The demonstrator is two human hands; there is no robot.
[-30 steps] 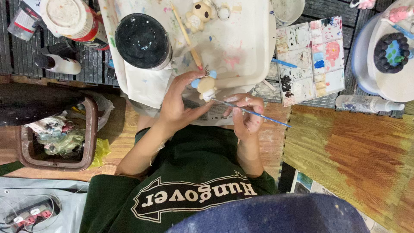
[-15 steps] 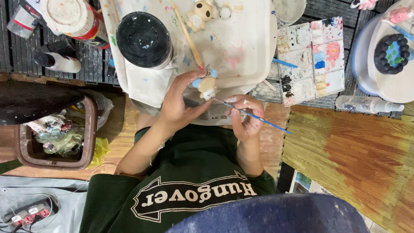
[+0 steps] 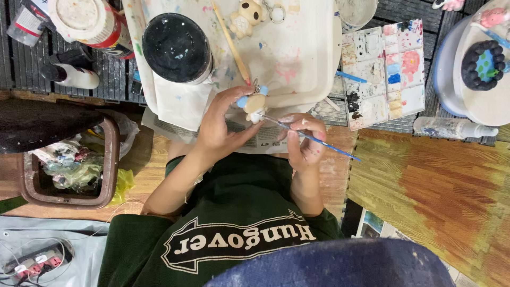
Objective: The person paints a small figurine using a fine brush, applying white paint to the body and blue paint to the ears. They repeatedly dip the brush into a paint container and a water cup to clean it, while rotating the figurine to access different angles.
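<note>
Overhead view of a seated person painting. The left hand (image 3: 220,125) holds a small figurine (image 3: 255,104), cream with blue ears, its fingers closed around it, just above the near edge of a paint-stained white tray (image 3: 313,64). The right hand (image 3: 304,141) grips a thin blue-handled brush (image 3: 313,138) between closed fingers; the brush tip touches the figurine's lower side, and the handle runs out past the hand to the picture's right.

On the tray lie a black-lidded jar (image 3: 177,47), a wooden stick (image 3: 232,45) set diagonally, and a second figurine (image 3: 245,17), tan and cream, near the far edge. Just beside the tray on the picture's right sits a paint palette (image 3: 383,72) of square wells holding blue, pink, black and yellow. Farther to that side, a plate (image 3: 486,101) bears a dark ring-shaped piece (image 3: 482,65) with a blue-green centre; a white bottle (image 3: 451,127) lies on its side below it. At the picture's left, a brown bin (image 3: 106,175) holds crumpled waste.
</note>
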